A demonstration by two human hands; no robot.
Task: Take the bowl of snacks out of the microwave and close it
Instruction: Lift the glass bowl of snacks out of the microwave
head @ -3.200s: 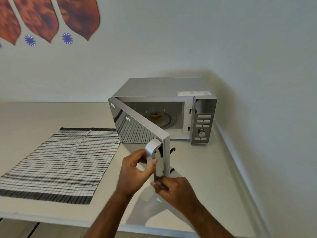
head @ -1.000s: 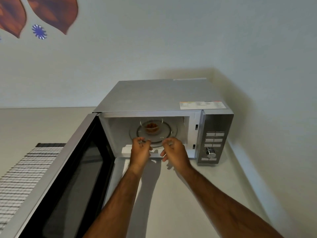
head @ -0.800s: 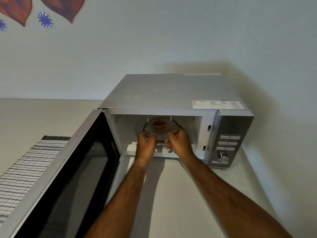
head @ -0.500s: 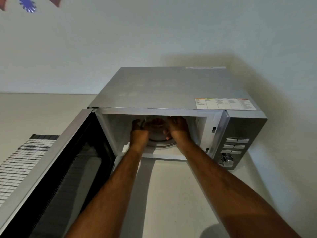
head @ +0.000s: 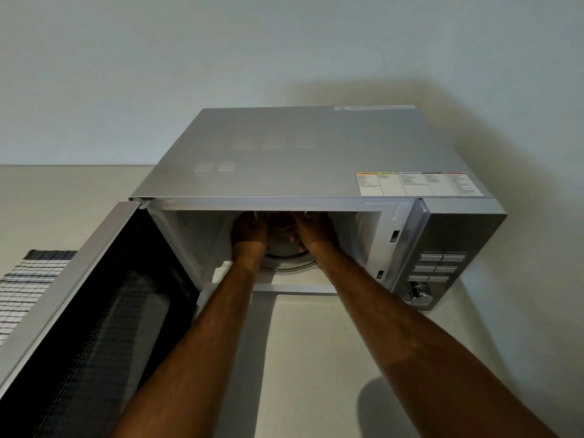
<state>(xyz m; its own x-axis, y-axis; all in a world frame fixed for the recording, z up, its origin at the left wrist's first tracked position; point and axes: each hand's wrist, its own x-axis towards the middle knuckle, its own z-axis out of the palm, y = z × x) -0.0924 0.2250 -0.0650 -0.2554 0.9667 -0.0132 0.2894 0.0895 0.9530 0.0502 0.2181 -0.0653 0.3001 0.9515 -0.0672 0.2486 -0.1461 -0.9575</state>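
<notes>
- The bowl [head: 280, 225] sat deep in the microwave [head: 303, 159] cavity at mid-frame, on the glass turntable [head: 292, 263], mostly hidden under the top edge; its contents could not be seen.
- The left hand [head: 248, 232] cupped the bowl's left side, the right hand [head: 316, 231] its right, fingers curled round it.
- The door [head: 79, 314] stood swung wide at lower left.
- A striped cloth [head: 28, 279] lay on the counter [head: 309, 358] at the left edge.

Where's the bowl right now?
Head view: the bowl sits deep inside the open microwave, above the turntable, between the left hand and right hand.
</notes>
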